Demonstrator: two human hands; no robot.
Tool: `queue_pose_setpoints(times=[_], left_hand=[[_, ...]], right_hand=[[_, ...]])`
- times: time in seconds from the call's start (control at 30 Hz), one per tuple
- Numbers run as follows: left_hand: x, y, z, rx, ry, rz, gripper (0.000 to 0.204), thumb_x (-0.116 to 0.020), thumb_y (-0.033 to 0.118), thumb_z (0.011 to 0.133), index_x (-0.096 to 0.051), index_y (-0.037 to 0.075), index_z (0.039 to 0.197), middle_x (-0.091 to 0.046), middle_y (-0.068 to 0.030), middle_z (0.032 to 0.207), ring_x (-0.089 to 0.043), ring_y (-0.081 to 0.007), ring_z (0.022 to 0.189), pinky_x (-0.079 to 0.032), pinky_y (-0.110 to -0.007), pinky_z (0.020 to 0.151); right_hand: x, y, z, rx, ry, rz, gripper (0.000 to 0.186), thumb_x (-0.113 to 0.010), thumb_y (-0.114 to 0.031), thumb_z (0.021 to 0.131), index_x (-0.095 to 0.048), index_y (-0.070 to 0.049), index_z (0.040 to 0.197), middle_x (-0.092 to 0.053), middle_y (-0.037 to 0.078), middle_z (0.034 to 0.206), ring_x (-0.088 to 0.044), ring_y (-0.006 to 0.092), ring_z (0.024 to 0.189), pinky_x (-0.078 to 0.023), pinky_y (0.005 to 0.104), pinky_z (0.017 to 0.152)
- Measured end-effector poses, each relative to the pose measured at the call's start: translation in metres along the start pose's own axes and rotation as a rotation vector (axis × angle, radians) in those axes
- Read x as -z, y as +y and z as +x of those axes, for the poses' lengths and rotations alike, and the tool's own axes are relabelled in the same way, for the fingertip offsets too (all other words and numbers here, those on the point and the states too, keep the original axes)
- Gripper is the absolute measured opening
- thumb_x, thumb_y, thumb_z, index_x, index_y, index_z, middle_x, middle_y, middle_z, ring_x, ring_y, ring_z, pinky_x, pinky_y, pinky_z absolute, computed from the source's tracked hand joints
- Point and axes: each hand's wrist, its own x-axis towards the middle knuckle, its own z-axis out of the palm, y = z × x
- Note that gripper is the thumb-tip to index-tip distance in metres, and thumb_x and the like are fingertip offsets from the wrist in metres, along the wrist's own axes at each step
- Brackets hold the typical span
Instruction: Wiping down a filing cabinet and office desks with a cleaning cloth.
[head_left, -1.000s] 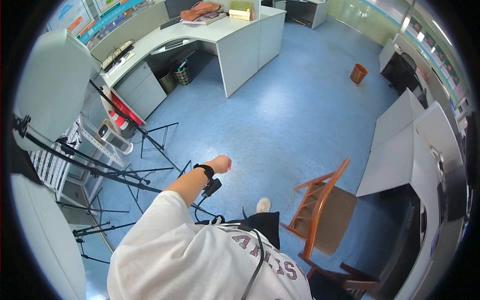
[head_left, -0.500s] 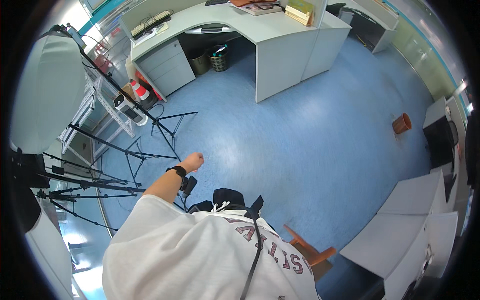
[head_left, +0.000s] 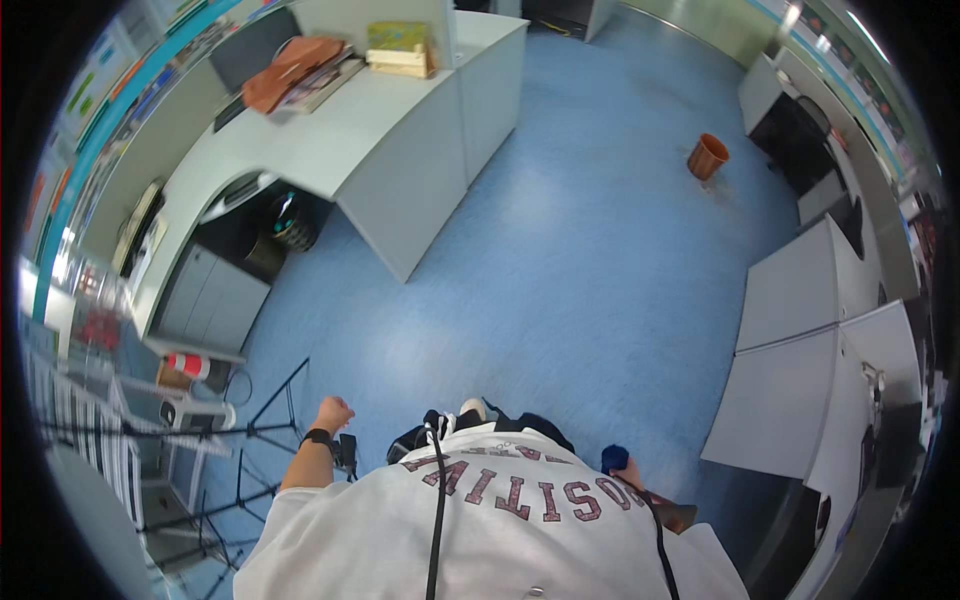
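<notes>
The left hand (head_left: 335,412) is in the lower left; the right hand (head_left: 629,474), lower right, adjoins a dark blue object (head_left: 614,458).

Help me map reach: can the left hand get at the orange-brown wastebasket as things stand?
Probably not: the orange-brown wastebasket stands well beyond the left hand, ahead and to the right, with much blue floor between.

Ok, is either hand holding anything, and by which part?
The right hand seems to hold a dark blue thing, by which part is unclear; the left hand looks empty.
</notes>
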Motion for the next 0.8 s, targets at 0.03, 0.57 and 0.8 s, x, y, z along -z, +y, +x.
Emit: queue_pose_setpoints(times=[0.03, 0.57, 0.8], left_hand=[[0.002, 0.018, 0.019, -0.023, -0.015, 0.008, 0.016, -0.063, 0.015, 0.063, -0.058, 0.001, 0.07, -0.058, -0.0085, 0.056, -0.059, -0.0175, 0.049, -0.048, -0.029, 0.047], [-0.009, 0.381, 0.145, -0.264, -0.145, 0.09, 0.035, -0.056, 0.034, 0.078, -0.062, 0.005, 0.061, -0.06, -0.0062, 0.056, -0.058, -0.0151, 0.051, -0.047, -0.029, 0.053], [0.0, 0.456, 0.216, -0.337, -0.067, 0.117, 0.029, -0.057, 0.032, 0.073, -0.061, 0.003, 0.072, -0.061, -0.0111, 0.065, -0.06, -0.0233, 0.063, -0.047, -0.035, 0.062]], right_hand=[[0.015, -0.027, -0.002, -0.019, 0.021, 0.006, 0.042, -0.067, -0.019, 0.062, -0.053, 0.001, 0.097, -0.059, 0.022, 0.093, -0.055, 0.0386, 0.089, -0.045, 0.0412, 0.074], [0.069, -0.022, 0.222, -0.068, -0.082, 0.209, 0.038, -0.061, -0.021, 0.065, -0.055, 0.001, 0.095, -0.059, 0.023, 0.088, -0.057, 0.0373, 0.088, -0.045, 0.0416, 0.073], [0.207, -0.234, 0.401, 0.103, 0.092, -0.099, 0.04, -0.061, -0.017, 0.067, -0.052, -0.003, 0.104, -0.06, 0.021, 0.092, -0.056, 0.036, 0.089, -0.045, 0.0413, 0.075]])
